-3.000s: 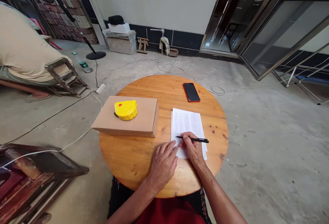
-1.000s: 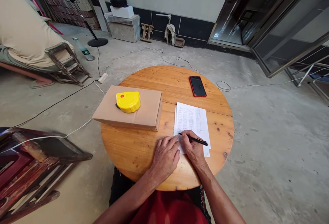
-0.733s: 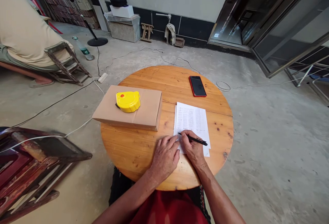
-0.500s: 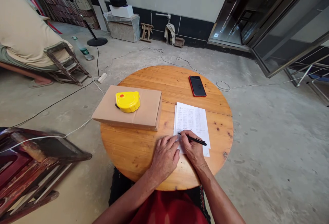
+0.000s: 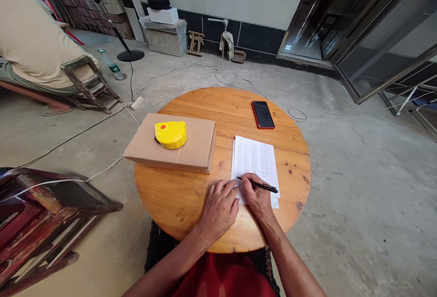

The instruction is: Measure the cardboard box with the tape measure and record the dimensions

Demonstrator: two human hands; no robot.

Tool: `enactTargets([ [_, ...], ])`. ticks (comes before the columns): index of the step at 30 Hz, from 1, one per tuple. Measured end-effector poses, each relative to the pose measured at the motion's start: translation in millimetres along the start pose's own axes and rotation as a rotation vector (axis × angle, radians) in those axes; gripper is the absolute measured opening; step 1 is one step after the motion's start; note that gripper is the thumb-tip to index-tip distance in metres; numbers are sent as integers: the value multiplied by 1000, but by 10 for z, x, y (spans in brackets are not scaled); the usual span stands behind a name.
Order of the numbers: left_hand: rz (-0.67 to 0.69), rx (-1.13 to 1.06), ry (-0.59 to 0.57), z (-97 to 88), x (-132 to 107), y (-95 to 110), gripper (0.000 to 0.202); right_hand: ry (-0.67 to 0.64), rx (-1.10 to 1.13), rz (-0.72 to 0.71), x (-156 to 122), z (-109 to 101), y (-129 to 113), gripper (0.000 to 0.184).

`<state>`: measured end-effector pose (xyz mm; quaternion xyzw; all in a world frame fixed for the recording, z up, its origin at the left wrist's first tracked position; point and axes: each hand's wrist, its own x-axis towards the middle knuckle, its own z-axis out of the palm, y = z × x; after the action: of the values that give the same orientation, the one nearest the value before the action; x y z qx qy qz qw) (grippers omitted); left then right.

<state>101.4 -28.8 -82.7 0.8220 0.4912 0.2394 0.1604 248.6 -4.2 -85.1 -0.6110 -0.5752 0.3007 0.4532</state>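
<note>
Right hand (image 5: 256, 200): thumb and fingers clamped on black pen (image 5: 264, 186), tip just right of left fingertips. Left hand (image 5: 219, 207): flat, fingers nearly together at paper's (image 5: 255, 156) left edge. Sheet extends beyond fingers. Versus earliest frame: pen slants more.

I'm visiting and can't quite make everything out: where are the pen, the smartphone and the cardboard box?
Black pen (image 5: 265, 186), head view: on its barrel.
Smartphone (image 5: 263, 114), head view: middle of its screen.
Cardboard box (image 5: 198, 144), head view: bare right part of its top.
</note>
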Motion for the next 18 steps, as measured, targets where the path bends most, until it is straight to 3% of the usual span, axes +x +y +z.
enactTargets([
  [18,3,-2,5,3,-7,-10,32,31,5,3,-8,8,-6,23],
])
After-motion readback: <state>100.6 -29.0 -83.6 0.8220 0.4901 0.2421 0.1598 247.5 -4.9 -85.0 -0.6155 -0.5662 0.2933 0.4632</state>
